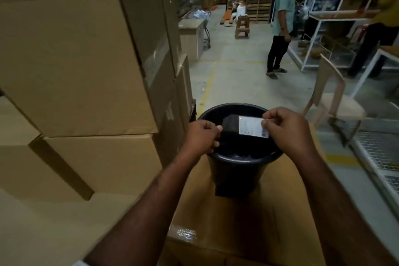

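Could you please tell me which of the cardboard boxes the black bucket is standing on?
The low taped box right before the person, under the forearms; the others are stacked high at left.

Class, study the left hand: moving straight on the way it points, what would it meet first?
The black packet, which the left hand pinches at its edge above the bucket. Past that probably the right hand on the label, though depth is unclear.

One bucket (237, 170), one black packet (230, 130), one white label (251, 128), two hands (left hand (201, 136), right hand (287, 129))
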`<state>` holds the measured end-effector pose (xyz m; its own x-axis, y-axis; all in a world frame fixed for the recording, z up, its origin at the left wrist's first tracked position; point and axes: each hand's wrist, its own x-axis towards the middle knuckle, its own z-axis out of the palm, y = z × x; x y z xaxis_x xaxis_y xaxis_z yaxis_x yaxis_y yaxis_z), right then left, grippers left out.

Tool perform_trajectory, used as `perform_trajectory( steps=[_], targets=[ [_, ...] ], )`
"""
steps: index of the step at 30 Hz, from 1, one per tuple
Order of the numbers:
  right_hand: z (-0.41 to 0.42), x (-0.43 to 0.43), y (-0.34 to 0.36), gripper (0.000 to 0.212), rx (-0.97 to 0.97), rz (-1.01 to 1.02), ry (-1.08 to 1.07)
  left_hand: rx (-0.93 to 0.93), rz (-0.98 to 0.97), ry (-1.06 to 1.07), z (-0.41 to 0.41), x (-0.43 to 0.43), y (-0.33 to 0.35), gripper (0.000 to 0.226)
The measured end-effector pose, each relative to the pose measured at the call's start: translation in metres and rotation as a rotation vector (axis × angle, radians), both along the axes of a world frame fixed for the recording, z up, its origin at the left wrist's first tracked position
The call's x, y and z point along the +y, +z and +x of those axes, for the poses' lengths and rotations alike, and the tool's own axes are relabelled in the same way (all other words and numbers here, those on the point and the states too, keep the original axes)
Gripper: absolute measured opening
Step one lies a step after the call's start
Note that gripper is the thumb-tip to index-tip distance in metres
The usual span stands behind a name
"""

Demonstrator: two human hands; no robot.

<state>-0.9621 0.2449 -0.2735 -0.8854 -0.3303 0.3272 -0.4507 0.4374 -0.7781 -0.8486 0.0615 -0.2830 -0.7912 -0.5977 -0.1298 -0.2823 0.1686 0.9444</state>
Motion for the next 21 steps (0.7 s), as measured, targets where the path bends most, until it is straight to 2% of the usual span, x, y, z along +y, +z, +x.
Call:
perform_trajectory(
  steps=[4,8,12,16,18,21],
  targets=[
    [-0.023,-0.014,-0.018,0.010,0.103,0.183,0.079,-0.083,-0.453,0.002,-0.023,-0.002,-0.011,0.019],
    [-0.034,-0.026,-0.026,0.024,0.297,0.550,0.022,-0.211,-0.748,-0.062,-0.036,0.006,-0.005,0.017],
    [-0.034,-0.039,-0.017,0.022,0.299,0.726,0.059,-0.269,-0.757,-0.137,-0.051,0.015,-0.006,0.018],
    [-0.030,-0.049,-0.023,0.011,-0.030,0.859,0.400,-0.333,-0.725,-0.200,-0.056,0.015,-0.010,0.015],
    [-0.028,-0.045,-0.031,0.013,-0.099,0.768,0.482,-0.360,-0.716,-0.228,-0.055,0.013,-0.014,0.015],
    [-0.034,-0.042,-0.039,0.017,0.014,0.574,0.366,-0.357,-0.718,-0.228,-0.054,0.010,-0.018,0.018]
  ],
)
